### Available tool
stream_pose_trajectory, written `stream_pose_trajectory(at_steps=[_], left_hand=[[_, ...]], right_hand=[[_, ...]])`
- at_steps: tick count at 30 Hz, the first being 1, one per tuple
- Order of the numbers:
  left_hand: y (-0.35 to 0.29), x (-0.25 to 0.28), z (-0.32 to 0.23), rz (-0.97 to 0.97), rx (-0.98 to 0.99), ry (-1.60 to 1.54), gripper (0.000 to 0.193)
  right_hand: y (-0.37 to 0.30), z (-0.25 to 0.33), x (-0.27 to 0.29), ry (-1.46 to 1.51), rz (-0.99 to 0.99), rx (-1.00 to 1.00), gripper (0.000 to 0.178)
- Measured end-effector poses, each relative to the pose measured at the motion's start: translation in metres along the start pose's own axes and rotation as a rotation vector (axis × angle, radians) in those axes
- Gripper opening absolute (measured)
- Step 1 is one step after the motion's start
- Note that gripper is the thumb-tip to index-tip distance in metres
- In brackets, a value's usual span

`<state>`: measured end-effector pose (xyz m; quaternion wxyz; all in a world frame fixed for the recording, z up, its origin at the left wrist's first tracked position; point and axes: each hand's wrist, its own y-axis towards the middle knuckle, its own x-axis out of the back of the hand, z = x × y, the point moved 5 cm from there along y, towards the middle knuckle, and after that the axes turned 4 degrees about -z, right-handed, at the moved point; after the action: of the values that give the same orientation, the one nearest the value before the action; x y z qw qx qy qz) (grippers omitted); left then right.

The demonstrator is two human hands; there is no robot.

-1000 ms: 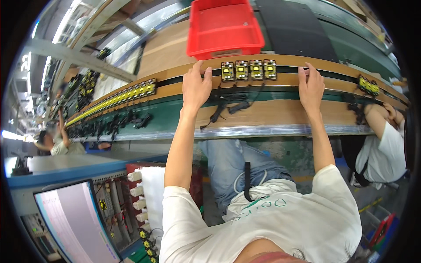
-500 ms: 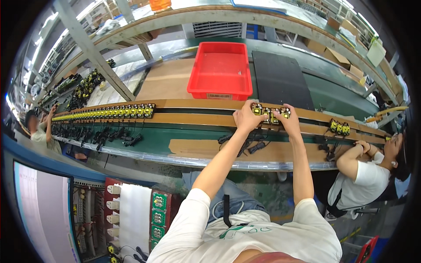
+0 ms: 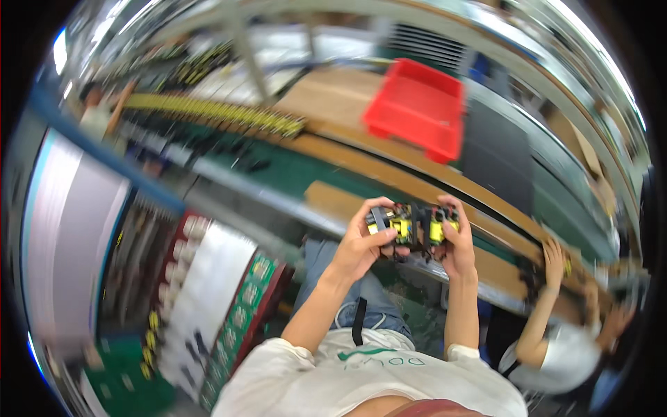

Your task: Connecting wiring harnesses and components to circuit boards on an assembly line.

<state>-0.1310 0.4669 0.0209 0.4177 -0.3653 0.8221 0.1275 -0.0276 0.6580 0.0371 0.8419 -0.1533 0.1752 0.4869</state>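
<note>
Hands and boards, seen from the head. The left hand (image 3: 360,243) and right hand (image 3: 458,249) grip the boards (image 3: 401,228) from either side (their exact number is lost to blur), thumbs on the yellow parts, held in front of the torso at the near edge of the bench (image 3: 243,184). Beyond: a red tray (image 3: 417,108). Left: a long row (image 3: 222,111) of yellow-topped pieces. Right: a co-worker (image 3: 559,351). Lower left: a screen (image 3: 69,229).
</note>
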Motion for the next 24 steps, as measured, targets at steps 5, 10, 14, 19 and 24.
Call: stream_pose_trajectory(at_steps=[5,10,14,19,24], left_hand=[[-0.121,0.055,-0.011,-0.193,-0.085,-0.222,0.064],[-0.223,0.101,-0.028,-0.443,-0.301,-0.217,0.064],[-0.3,0.117,-0.036,-0.626,-0.606,-0.406,0.058],[-0.351,0.144,-0.044,-0.816,-0.785,-0.325,0.056],[-0.374,0.153,-0.065,-0.863,-0.776,-0.235,0.06]], right_hand=[[-0.017,-0.074,-0.077,0.038,0.398,-0.361,0.057],[-0.038,-0.148,-0.16,-0.018,0.66,-0.659,0.055],[-0.048,-0.183,-0.262,-0.123,0.854,-0.631,0.043],[-0.017,-0.204,-0.397,-0.178,0.798,-0.643,0.038],[0.01,-0.255,-0.481,-0.311,0.886,-0.516,0.032]])
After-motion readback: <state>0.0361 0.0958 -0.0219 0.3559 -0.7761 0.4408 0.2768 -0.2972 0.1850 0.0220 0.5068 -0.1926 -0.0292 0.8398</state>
